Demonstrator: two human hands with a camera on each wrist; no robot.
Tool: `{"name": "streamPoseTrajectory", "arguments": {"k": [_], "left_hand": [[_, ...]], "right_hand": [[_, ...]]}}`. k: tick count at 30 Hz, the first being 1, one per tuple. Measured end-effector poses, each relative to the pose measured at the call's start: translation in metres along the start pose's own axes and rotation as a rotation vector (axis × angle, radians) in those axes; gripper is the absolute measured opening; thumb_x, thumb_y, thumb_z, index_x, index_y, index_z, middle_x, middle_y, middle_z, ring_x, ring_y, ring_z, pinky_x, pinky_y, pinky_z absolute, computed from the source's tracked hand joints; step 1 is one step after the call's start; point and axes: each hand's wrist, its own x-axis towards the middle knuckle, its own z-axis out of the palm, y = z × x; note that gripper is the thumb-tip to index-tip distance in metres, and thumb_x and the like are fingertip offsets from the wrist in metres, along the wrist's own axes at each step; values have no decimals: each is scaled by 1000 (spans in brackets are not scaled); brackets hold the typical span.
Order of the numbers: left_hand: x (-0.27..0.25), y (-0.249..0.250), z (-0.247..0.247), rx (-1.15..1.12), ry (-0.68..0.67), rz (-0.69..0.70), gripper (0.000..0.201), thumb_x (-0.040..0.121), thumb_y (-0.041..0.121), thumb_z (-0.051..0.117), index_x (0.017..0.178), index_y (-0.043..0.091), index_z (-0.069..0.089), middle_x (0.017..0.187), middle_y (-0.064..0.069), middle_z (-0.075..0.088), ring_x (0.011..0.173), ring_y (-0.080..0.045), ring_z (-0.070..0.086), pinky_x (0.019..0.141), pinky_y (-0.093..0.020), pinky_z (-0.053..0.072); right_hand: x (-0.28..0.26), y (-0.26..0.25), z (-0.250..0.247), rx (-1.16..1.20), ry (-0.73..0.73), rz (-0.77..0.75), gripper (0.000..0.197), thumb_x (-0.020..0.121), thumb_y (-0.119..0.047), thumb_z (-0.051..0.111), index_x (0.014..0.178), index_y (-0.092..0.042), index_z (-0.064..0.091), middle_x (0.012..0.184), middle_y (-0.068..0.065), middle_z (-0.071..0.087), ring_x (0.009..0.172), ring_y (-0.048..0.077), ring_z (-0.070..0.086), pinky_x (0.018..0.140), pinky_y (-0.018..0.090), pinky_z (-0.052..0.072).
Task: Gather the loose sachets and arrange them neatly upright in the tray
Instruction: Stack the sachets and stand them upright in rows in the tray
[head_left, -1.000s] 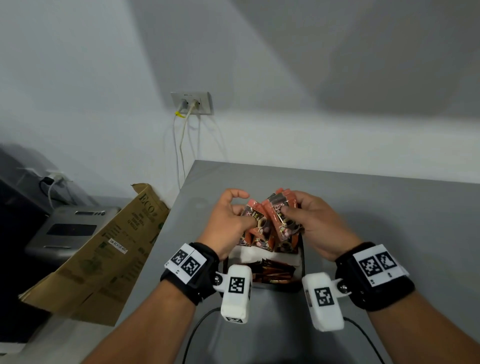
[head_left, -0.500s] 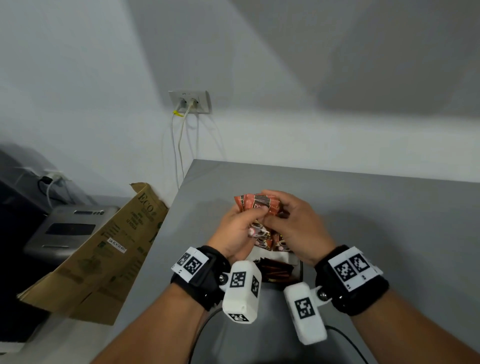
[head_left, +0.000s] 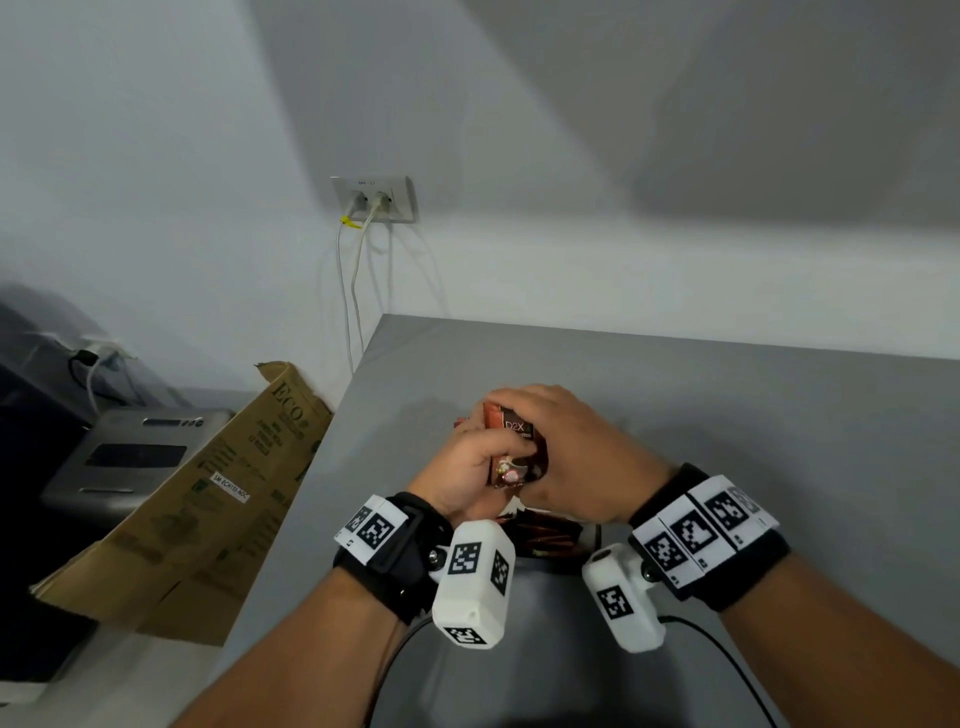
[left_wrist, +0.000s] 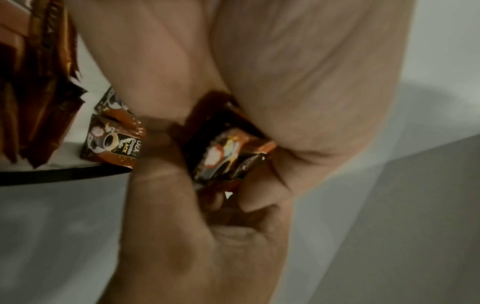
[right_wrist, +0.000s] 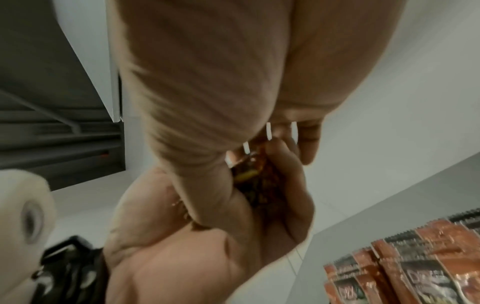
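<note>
Both hands are squeezing a small bunch of shiny orange-and-brown sachets (head_left: 514, 449) just above the grey table (head_left: 727, 415). The left hand (head_left: 462, 467) and the right hand (head_left: 576, 457) are curling their fingers round the bunch from each side, probably to line the packs up. The dark-rimmed tray (left_wrist: 64, 174) is waiting right below, already holding more sachets.
</note>
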Motion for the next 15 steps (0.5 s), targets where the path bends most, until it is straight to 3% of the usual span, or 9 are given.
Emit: {"name": "streamPoseTrajectory", "arguments": {"k": [4, 7, 8, 10, 13, 15], "left_hand": [[-1, -2, 0, 10, 62, -1, 53, 68, -9, 54, 118, 5, 50, 85, -18, 57, 75, -27, 64, 60, -32, 54], [-3, -1, -2, 21, 101, -14, 42, 82, -12, 47, 122, 1, 51, 86, -21, 63, 72, -29, 67, 61, -34, 57], [-2, -1, -3, 30, 115, -1, 47, 82, -13, 48, 126, 2, 50, 88, -23, 65, 73, -30, 68, 65, -37, 58], [-3, 1, -5, 60, 130, 32, 66, 72, -11, 55, 134, 10, 47, 84, -23, 65, 69, -30, 67, 69, -40, 55], [-3, 3, -7, 177, 157, 82, 76, 72, -14, 64, 139, 15, 42, 74, -17, 64, 60, -25, 63, 63, -38, 54], [-4, 2, -4, 229, 149, 108, 74, 80, -24, 58, 138, 18, 40, 75, -16, 67, 60, -22, 65, 57, -34, 55]], "right_hand": [[1, -3, 4, 67, 2, -40, 85, 66, -25, 79, 141, -32, 41, 132, -12, 51, 120, 11, 46, 104, 32, 41], [-2, -3, 0, 142, -6, 24, 96, 65, -38, 86, 147, -34, 36, 139, -20, 44, 127, 3, 41, 108, 23, 37], [-3, -2, -4, 204, 15, 70, 98, 65, -44, 86, 149, -35, 36, 141, -22, 41, 127, -1, 42, 107, 22, 37], [-4, 3, -11, 352, 114, 159, 78, 73, -50, 80, 142, -37, 47, 134, -19, 50, 114, -2, 54, 99, 29, 49], [-3, 10, -14, 474, 254, 240, 29, 86, -32, 73, 114, -30, 68, 103, -8, 70, 87, 12, 70, 87, 45, 58], [-3, 10, -10, 515, 281, 247, 17, 85, -19, 75, 102, -24, 72, 90, -1, 73, 81, 20, 72, 84, 49, 59]]}}
